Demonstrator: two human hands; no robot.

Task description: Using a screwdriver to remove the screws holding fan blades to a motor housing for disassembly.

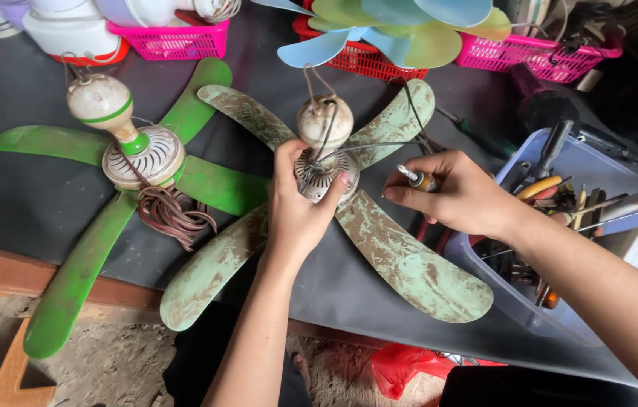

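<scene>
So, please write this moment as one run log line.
left hand: grips worn fan hub | right hand: holds screwdriver | nearby: tool bin

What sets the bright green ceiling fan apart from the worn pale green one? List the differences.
The bright green plastic ceiling fan has clean, vivid blades; the worn pale green ceiling fan has blades mottled with brown grime. The bright one lies untouched with a brown coiled cord beside it; the worn one's hub is gripped by the left hand, while the right hand holds a screwdriver. Both lie on the dark table.

Bright green fan (pixel 130 162), faded, mottled pale-green fan (pixel 379 226), pink baskets (pixel 175 41), translucent blue tool bin (pixel 530 301), black tabletop (pixel 17 203)
</scene>
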